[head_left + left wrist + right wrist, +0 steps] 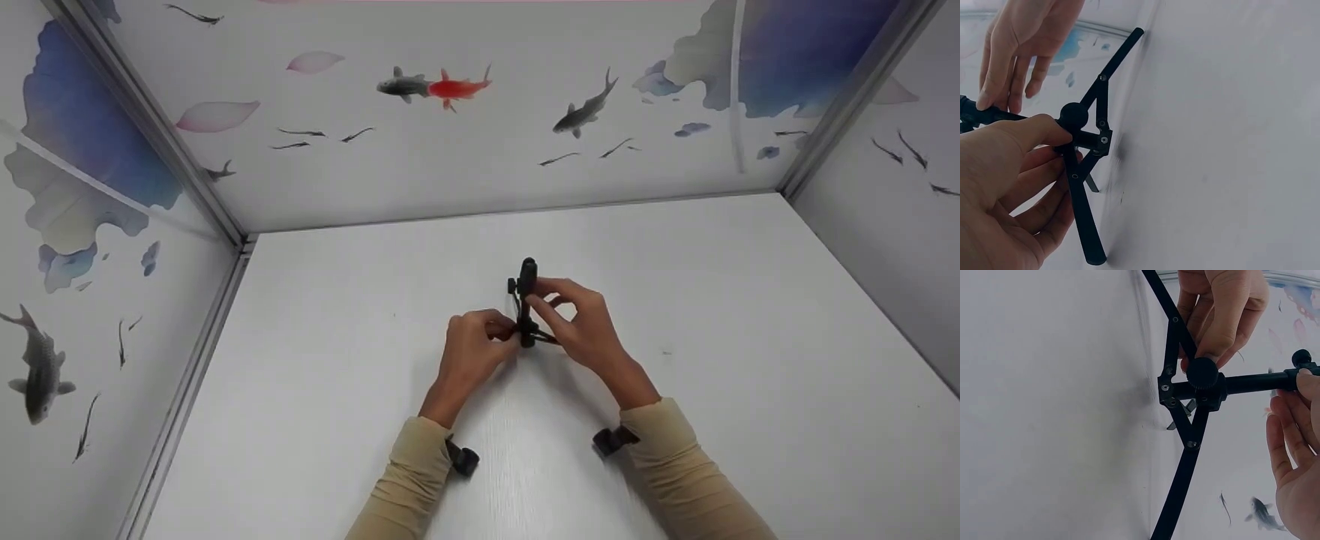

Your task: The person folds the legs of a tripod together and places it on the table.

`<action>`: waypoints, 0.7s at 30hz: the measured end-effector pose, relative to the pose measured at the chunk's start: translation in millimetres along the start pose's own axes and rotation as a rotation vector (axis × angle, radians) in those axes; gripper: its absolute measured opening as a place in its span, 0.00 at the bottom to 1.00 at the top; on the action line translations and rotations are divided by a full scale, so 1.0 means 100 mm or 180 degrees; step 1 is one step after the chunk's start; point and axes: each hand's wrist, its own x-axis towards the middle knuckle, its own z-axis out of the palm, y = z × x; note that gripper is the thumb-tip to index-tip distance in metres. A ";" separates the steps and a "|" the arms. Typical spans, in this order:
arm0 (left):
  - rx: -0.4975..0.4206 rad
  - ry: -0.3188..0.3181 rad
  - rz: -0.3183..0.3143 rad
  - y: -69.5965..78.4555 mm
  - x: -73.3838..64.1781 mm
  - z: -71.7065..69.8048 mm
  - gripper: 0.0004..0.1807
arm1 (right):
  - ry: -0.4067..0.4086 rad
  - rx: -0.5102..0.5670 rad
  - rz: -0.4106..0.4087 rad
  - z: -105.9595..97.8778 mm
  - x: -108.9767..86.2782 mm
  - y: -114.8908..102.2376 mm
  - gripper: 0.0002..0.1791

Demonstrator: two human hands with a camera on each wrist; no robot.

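Trouble brews as my left hand (474, 346) pinches this black three-legged stand (1209, 400) low, my right hand (590, 330) its tubular post (1258, 383); uneven pressure could tip it

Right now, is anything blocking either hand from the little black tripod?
No, nothing visible stands in the way. The left hand holds the tripod near its round knob, and the right hand pinches its post higher up.
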 end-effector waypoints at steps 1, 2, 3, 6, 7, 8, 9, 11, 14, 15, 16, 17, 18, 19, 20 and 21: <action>0.0005 0.0002 0.0008 0.00 0.00 0.00 0.06 | -0.0004 -0.0006 0.0005 -0.01 0.00 -0.01 0.14; 0.0003 0.0003 0.0017 0.00 0.01 0.00 0.06 | -0.0006 -0.0013 0.0008 -0.01 0.01 -0.01 0.14; -0.0005 0.0001 0.0023 0.00 0.01 -0.01 0.06 | -0.0007 -0.0024 0.0009 -0.01 0.01 -0.02 0.14; -0.0028 -0.0002 0.0034 0.00 0.02 -0.01 0.06 | -0.0019 -0.0054 0.0010 -0.02 0.02 -0.03 0.14; -0.0032 -0.0004 0.0034 -0.01 0.02 -0.01 0.06 | -0.0027 -0.0061 0.0010 -0.02 0.02 -0.03 0.14; -0.0035 -0.0004 0.0034 -0.01 0.02 -0.01 0.06 | -0.0028 -0.0070 0.0008 -0.02 0.02 -0.03 0.14; -0.0032 -0.0001 0.0035 -0.01 0.02 -0.01 0.06 | -0.0032 -0.0073 0.0006 -0.02 0.02 -0.04 0.14; -0.0024 0.0005 0.0041 -0.01 0.02 -0.01 0.06 | -0.0035 -0.0070 0.0000 -0.02 0.02 -0.03 0.14; -0.0025 0.0018 0.0054 -0.01 0.02 -0.01 0.05 | -0.0021 -0.0052 -0.0013 -0.02 0.02 -0.03 0.14; -0.0027 0.0022 0.0053 -0.01 0.02 -0.01 0.05 | -0.0021 -0.0055 -0.0016 -0.02 0.02 -0.03 0.14; -0.0033 0.0024 0.0050 -0.01 0.02 -0.01 0.05 | -0.0021 -0.0055 -0.0014 -0.01 0.02 -0.02 0.14; -0.0040 0.0026 0.0047 -0.01 0.02 -0.01 0.05 | -0.0017 -0.0059 -0.0018 -0.01 0.02 -0.02 0.14; -0.0047 0.0026 0.0043 0.00 0.02 -0.02 0.05 | -0.0018 -0.0056 -0.0018 -0.01 0.02 -0.02 0.14; -0.0055 0.0024 0.0044 0.00 0.01 -0.02 0.05 | -0.0019 -0.0055 -0.0020 -0.01 0.01 -0.02 0.14; -0.0063 0.0026 0.0050 0.00 0.01 -0.02 0.05 | -0.0015 -0.0050 -0.0027 -0.01 0.01 -0.02 0.14; -0.0074 0.0029 0.0054 0.00 0.01 -0.02 0.06 | -0.0020 -0.0047 -0.0028 -0.01 0.01 -0.03 0.14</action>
